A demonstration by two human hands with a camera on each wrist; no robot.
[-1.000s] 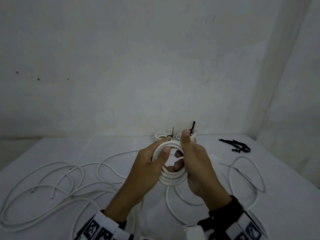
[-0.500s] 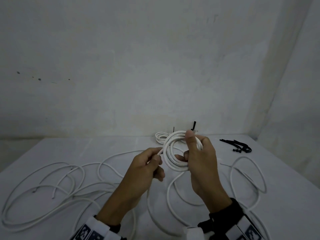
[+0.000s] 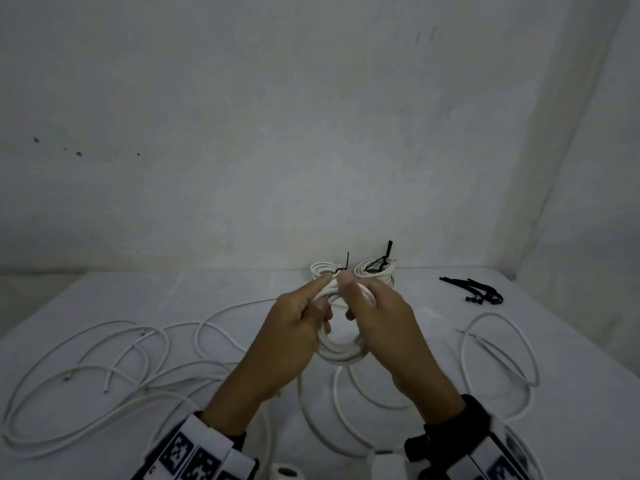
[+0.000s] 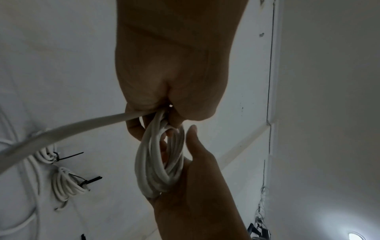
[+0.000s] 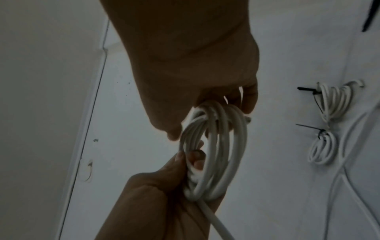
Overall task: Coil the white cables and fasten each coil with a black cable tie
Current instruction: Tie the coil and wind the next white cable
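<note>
A partly wound white cable coil hangs above the middle of the table, held by both hands. My left hand pinches its top left side, and my right hand grips the top right with the thumb on top. In the left wrist view, the left fingers curl round the coil. A trailing cable leads away to the left. The right wrist view shows the coil hanging from the right hand. Loose black cable ties lie at the far right.
Two tied coils with black ties sit at the table's back edge by the wall. Loose white cables sprawl across the left side. Another cable loop lies at the right. Walls close the back and right.
My left hand has come up from the trailing cable to the top of the coil and now meets the right thumb. The coil has sunk slightly and hangs below both hands.
</note>
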